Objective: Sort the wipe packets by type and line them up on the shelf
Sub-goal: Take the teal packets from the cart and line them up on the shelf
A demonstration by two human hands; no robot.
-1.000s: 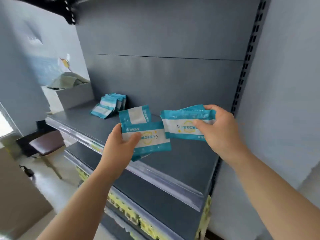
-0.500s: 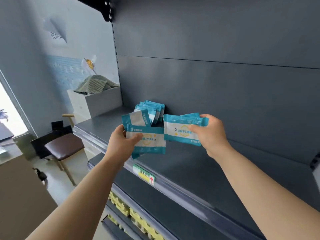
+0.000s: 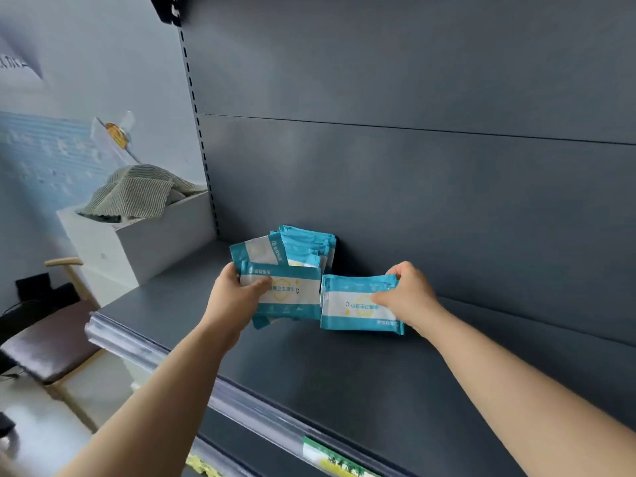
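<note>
My left hand (image 3: 237,297) grips a small stack of teal-and-white wipe packets (image 3: 292,294) above the dark grey shelf (image 3: 309,366). My right hand (image 3: 409,297) pinches another teal-and-white packet (image 3: 354,304) by its right end, holding it upright just right of the left-hand stack, close to the shelf's back panel. Behind both hands a row of several teal packets (image 3: 309,242) leans against the back panel. The bottom edge of the right-hand packet is near the shelf surface; contact is unclear.
A white box (image 3: 137,242) with a striped cloth (image 3: 137,194) on top stands at the shelf's left end. A brown-seated stool (image 3: 51,352) is on the floor at the left. The shelf's front edge carries a clear price strip (image 3: 241,404) with a green-yellow label (image 3: 330,459).
The view has shifted left along the shelf. Both hands moved forward and down toward the back panel, and the right-hand packet now sits lower, beside the leaning row.
</note>
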